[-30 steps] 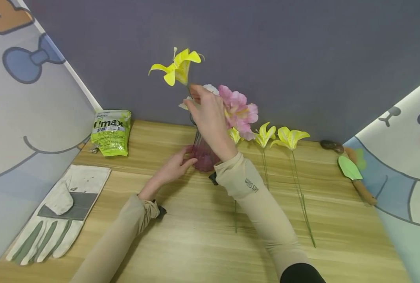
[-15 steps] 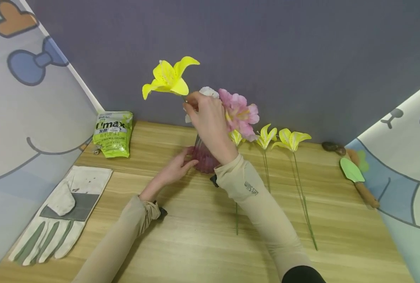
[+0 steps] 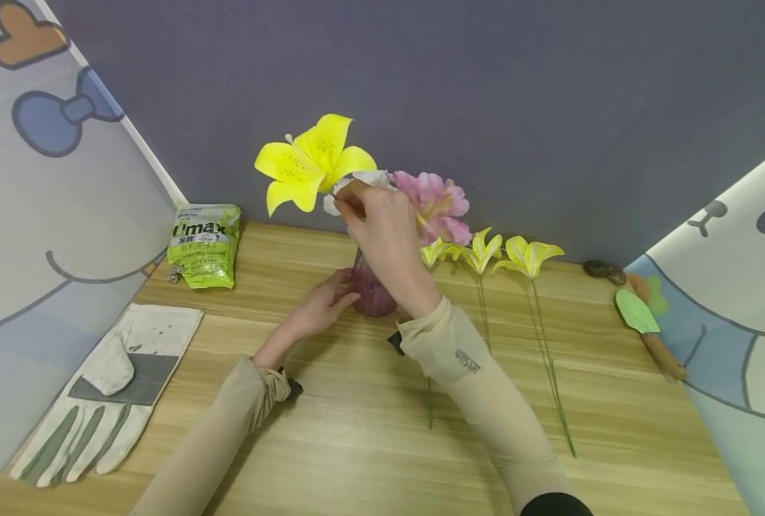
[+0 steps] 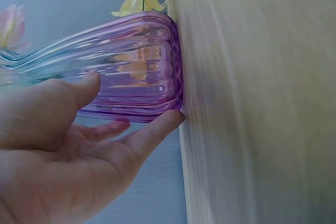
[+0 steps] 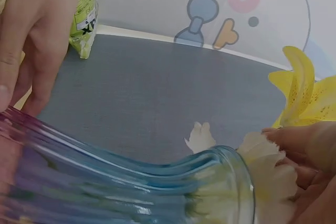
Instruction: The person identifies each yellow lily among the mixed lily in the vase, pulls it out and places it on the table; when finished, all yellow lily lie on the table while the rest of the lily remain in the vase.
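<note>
A ribbed glass vase (image 3: 374,295), purple at the base and bluish at the neck, stands upright on the table. My left hand (image 3: 318,307) holds it low down, thumb on one side and fingers on the other, as the left wrist view shows (image 4: 100,145). Just over the vase mouth, my right hand (image 3: 389,233) pinches the stem of a yellow lily (image 3: 314,163) close under its blossom. White petals (image 5: 268,174) and a pink flower (image 3: 434,204) rise from the vase. The lower end of the held stem is hard to make out.
Several yellow lilies (image 3: 528,255) lie right of the vase with stems toward me. A green fertilizer bag (image 3: 205,247) and a work glove (image 3: 112,390) are on the left. A small green trowel (image 3: 639,312) and dark stones (image 3: 604,271) lie far right, near the wall.
The yellow lily has come down, its blossom turning to face me more. My right hand has lowered slightly with it. My left hand stays at the vase.
</note>
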### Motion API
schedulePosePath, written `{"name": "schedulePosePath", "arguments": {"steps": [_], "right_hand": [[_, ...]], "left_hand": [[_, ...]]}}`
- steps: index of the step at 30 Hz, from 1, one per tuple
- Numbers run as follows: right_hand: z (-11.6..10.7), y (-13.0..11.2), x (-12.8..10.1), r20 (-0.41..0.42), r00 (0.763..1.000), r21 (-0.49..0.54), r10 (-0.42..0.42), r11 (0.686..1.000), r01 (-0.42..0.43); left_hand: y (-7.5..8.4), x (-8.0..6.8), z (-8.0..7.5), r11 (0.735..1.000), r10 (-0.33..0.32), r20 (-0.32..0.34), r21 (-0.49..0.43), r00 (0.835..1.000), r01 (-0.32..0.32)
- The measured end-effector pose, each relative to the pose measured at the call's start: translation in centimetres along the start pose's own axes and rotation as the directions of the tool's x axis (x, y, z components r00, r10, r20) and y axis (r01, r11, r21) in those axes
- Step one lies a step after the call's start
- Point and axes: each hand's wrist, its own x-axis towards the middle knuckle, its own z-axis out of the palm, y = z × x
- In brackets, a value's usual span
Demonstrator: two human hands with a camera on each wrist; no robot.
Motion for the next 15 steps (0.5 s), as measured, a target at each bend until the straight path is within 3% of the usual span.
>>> {"name": "schedulePosePath", "arguments": {"steps": [7,15], "right_hand": [[-0.9,0.5,-1.3,-0.028,1.0,0.037,-0.002,0.999,0.003],[-1.6,1.4,-2.9,-0.105,0.993,0.047,-0.047,0.997,0.053]], "left_hand": [[-0.2,0.0,0.0,1.0,-0.009,0.007,-0.015,1.0,0.009],[-0.2,0.0,0.1,0.999,0.026,0.004,-0.024,1.0,-0.026]]}}
